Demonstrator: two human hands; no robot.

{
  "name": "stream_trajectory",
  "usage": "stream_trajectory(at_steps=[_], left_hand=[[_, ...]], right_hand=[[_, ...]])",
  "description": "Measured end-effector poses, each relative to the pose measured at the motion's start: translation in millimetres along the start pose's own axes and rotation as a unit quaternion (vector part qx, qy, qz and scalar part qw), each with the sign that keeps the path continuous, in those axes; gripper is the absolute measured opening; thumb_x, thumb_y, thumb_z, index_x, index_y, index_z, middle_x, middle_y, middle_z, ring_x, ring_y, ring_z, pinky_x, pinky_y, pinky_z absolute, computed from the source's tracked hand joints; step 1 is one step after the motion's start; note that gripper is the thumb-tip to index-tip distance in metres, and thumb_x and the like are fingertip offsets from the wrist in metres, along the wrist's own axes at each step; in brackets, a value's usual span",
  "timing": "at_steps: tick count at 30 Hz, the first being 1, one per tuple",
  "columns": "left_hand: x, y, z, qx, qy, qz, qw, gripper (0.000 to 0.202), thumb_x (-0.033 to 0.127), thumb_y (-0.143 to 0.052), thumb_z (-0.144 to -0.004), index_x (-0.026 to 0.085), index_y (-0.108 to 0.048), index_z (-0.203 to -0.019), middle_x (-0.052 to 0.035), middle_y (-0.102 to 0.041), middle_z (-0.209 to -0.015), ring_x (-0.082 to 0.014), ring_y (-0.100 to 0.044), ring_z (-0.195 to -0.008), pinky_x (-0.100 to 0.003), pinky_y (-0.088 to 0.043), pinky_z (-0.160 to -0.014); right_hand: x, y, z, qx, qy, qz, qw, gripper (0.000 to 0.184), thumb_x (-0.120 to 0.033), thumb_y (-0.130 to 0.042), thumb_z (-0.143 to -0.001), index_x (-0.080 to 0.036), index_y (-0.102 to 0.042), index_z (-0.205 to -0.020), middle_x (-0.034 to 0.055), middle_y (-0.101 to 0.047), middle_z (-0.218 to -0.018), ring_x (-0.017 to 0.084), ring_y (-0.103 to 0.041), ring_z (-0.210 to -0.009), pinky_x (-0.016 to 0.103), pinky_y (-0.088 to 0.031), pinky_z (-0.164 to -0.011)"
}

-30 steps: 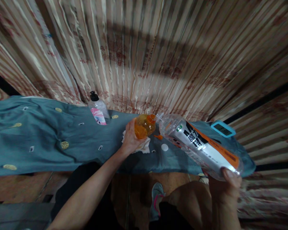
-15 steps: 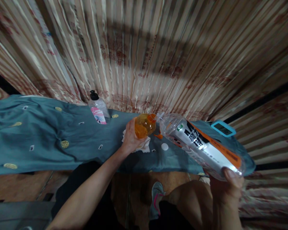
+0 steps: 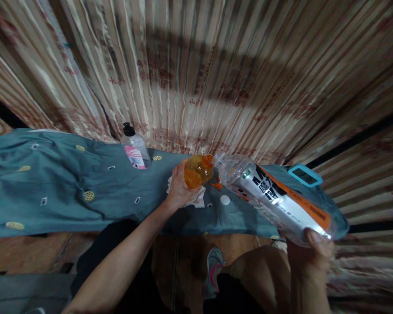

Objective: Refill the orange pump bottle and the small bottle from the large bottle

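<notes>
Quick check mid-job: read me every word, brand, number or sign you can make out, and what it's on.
"M": apparently the large black letter on the large clear bottle; its other characters are too blurred.
Pump bottle: pink-and-white label, print too small.
Blue-framed display: dark digits, too blurred to read.
Curtain: reddish marks, unreadable.
Amber bottle: no writing visible.

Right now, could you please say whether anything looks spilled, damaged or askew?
No spill or damage stands out. The labelled clear bottle is tilted, but the right hand holds it, its neck at the orange bottle in the left hand. Only a crumpled white cloth or tissue looks untidy.
</notes>
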State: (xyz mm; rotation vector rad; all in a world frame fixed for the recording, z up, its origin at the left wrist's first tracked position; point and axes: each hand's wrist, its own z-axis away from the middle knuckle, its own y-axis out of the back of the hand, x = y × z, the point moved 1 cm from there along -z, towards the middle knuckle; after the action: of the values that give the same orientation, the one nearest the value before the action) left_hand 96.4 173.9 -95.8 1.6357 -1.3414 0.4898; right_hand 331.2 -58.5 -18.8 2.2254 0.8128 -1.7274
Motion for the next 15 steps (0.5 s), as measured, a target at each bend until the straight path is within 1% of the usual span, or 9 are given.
stream_trajectory(at_steps=[2, 5, 7, 12, 15], left_hand=[[0.4, 0.2, -0.1, 0.002, 0.003, 0.0, 1.0, 0.102, 0.024, -0.094, -0.061, 0.023, -0.044, -0.15, -0.0114, -0.062, -0.141, -0.0356, -0.062, -0.134, -0.056, -0.049, -0.119], [3.1, 1.7, -0.9, -0.003, 0.004, 0.0, 1.0, 0.097, 0.022, -0.092, -0.062, 0.023, -0.047, -0.148, -0.011, -0.063, -0.139, -0.0354, -0.062, -0.133, -0.055, -0.049, -0.119], [5.0, 2.7, -1.5, -0.007, 0.003, 0.002, 1.0, 0.096, 0.021, -0.091, -0.061, 0.023, -0.047, -0.147, -0.0111, -0.063, -0.139, -0.0352, -0.062, -0.133, -0.055, -0.049, -0.12], [6.4, 3.1, -2.1, -0.012, 0.01, 0.005, 1.0, 0.096, 0.019, -0.09, -0.061, 0.022, -0.045, -0.146, -0.0121, -0.063, -0.141, -0.0358, -0.062, -0.135, -0.056, -0.048, -0.121], [6.7, 3.1, -2.0, -0.012, 0.011, 0.006, 1.0, 0.096, 0.019, -0.09, -0.06, 0.023, -0.045, -0.145, -0.0113, -0.063, -0.141, -0.0359, -0.061, -0.136, -0.056, -0.048, -0.121]], right_hand=[[-2.4, -2.4, 0.4, -0.004, -0.003, -0.003, 1.0, 0.058, -0.05, -0.081, -0.054, -0.019, -0.074, -0.103, 0.0116, -0.068, -0.12, 0.018, -0.063, -0.079, 0.025, -0.056, -0.051], [-7.9, -9.0, 3.4, 0.018, 0.001, -0.007, 1.0, 0.054, -0.05, -0.081, -0.054, -0.019, -0.074, -0.098, 0.0105, -0.07, -0.118, 0.015, -0.061, -0.075, 0.022, -0.053, -0.049], [-9.4, -11.0, 4.3, 0.025, 0.002, -0.01, 1.0, 0.053, -0.05, -0.082, -0.053, -0.019, -0.074, -0.096, 0.0097, -0.07, -0.117, 0.015, -0.06, -0.074, 0.021, -0.053, -0.048], [-3.4, -3.1, 0.1, 0.038, -0.016, -0.013, 0.999, 0.056, -0.05, -0.085, -0.046, -0.02, -0.074, -0.093, 0.01, -0.07, -0.12, 0.018, -0.063, -0.079, 0.025, -0.057, -0.05], [-3.8, -3.4, 0.3, 0.046, -0.02, -0.013, 0.999, 0.055, -0.05, -0.084, -0.046, -0.02, -0.074, -0.091, 0.0097, -0.07, -0.12, 0.016, -0.062, -0.076, 0.024, -0.055, -0.049]])
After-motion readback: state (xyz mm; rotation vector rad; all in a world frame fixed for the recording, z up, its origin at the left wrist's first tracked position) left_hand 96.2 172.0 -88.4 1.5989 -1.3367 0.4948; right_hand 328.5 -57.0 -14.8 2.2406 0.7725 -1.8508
